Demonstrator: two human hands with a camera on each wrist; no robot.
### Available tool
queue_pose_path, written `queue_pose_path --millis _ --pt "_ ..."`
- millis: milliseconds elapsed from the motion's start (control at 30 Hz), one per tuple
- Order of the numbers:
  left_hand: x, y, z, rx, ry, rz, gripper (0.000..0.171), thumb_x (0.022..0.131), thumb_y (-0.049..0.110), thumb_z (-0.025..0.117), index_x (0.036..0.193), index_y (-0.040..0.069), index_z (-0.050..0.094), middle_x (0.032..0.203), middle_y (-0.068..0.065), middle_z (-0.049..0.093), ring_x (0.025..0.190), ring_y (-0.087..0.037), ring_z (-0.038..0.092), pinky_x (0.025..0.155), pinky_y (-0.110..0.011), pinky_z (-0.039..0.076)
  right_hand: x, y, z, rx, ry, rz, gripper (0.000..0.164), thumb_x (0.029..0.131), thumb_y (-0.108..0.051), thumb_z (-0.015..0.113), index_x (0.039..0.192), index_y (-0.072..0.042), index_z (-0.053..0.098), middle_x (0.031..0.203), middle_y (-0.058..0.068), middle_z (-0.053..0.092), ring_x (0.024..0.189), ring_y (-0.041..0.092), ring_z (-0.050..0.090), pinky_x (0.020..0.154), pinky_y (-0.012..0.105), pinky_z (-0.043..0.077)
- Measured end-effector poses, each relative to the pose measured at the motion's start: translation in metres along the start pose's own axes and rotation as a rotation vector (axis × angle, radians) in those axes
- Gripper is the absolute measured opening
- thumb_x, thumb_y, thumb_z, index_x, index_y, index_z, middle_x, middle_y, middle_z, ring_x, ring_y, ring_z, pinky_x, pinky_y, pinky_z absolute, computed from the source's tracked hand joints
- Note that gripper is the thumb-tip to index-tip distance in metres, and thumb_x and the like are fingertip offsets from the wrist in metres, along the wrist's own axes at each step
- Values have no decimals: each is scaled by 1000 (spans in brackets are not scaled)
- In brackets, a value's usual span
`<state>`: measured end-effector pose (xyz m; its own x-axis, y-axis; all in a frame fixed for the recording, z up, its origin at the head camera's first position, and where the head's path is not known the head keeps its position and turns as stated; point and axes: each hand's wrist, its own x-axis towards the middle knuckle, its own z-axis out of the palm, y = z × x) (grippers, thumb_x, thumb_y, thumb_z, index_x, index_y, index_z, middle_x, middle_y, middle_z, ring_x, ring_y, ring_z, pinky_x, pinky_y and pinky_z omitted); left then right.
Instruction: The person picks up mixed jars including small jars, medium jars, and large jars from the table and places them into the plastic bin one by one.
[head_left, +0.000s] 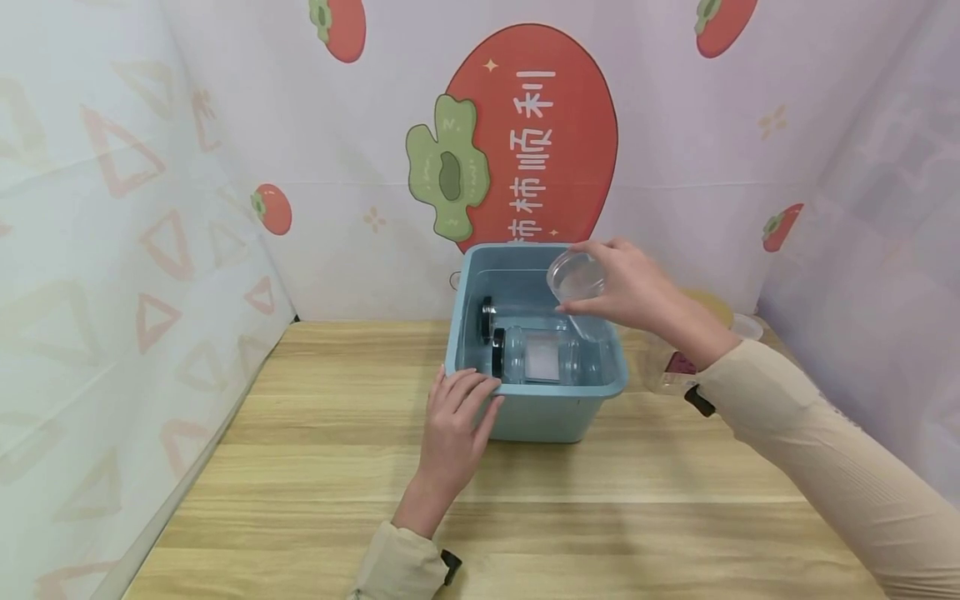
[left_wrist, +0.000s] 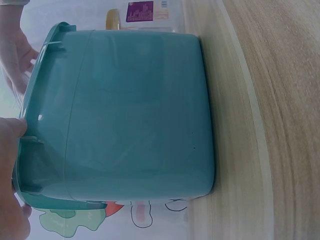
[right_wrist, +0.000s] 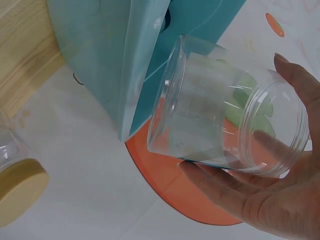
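Note:
A clear plastic jar (right_wrist: 200, 110) without a lid is gripped near its threaded mouth by my right hand (head_left: 626, 287), thumb on one side and fingers on the other. In the head view it tilts over the right part of a blue plastic bin (head_left: 536, 390). My left hand (head_left: 453, 425) rests on the bin's near left rim, fingers over the edge. Inside the bin lie two clear jars with black lids on their sides; the nearer jar (head_left: 513, 354) bears a pale label, and the farther jar (head_left: 487, 317) lies behind it.
Right of the bin, partly behind my right forearm, stands a clear container with a purple label (head_left: 678, 363). A yellow lid (right_wrist: 22, 190) shows there too, with a whitish round lid (head_left: 747, 327) beside it. A patterned curtain (head_left: 360, 167) hangs behind the wooden table (head_left: 315, 467).

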<state>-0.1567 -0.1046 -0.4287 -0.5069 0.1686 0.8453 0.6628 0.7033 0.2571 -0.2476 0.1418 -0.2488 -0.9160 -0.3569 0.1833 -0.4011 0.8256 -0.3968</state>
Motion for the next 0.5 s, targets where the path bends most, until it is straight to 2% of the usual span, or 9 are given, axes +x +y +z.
queue_pose_path --millis 500 --pt "0 0 -1 12 5 11 27 85 5 86 110 6 77 108 -9 75 114 -33 66 106 -74 45 4 -6 7 -18 -61 -27 83 83 -36 90 151 -7 53 142 29 54 129 45 53 94 60 55"
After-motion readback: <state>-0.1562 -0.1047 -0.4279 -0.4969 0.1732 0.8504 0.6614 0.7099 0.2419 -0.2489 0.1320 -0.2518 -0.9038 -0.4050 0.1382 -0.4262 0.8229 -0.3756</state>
